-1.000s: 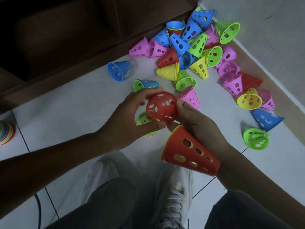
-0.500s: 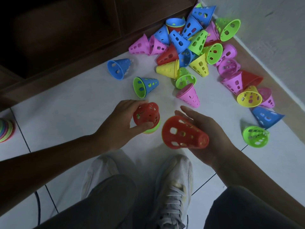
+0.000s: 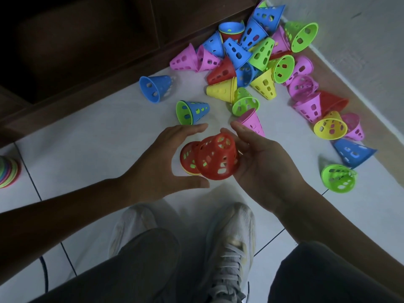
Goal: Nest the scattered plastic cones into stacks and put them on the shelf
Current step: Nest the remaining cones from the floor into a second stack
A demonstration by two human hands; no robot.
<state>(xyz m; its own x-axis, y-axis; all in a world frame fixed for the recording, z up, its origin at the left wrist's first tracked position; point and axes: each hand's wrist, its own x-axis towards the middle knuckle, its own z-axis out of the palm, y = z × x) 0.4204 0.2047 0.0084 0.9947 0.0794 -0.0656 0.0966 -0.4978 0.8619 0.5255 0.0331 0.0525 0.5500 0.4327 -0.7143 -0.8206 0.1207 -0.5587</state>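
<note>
My right hand point(image 3: 264, 165) grips a red perforated cone point(image 3: 218, 159), tilted with its narrow end up and away. It leans against a short nested stack point(image 3: 188, 157) standing on the floor, which has a red cone on top and green and yellow rims below. My left hand point(image 3: 161, 165) cups round that stack from the left with fingers spread, thumb near side, fingertips far side; it does not seem to clamp it. Several loose cones lie in a heap point(image 3: 258, 62) at the back right. The dark wooden shelf point(image 3: 83, 44) fills the upper left.
A blue cone point(image 3: 156, 88) and a blue-over-green nested pair point(image 3: 192, 112) lie apart from the heap. A green cone point(image 3: 338, 178) lies at right. A multicoloured stack point(image 3: 7, 171) stands at the left edge. My shoes point(image 3: 229, 241) and knees fill the bottom. White wall and skirting run along the right.
My left hand set its red cone on the floor stack and loosened its fingers. My right hand brought its red cone up and left until it leans on that stack.
</note>
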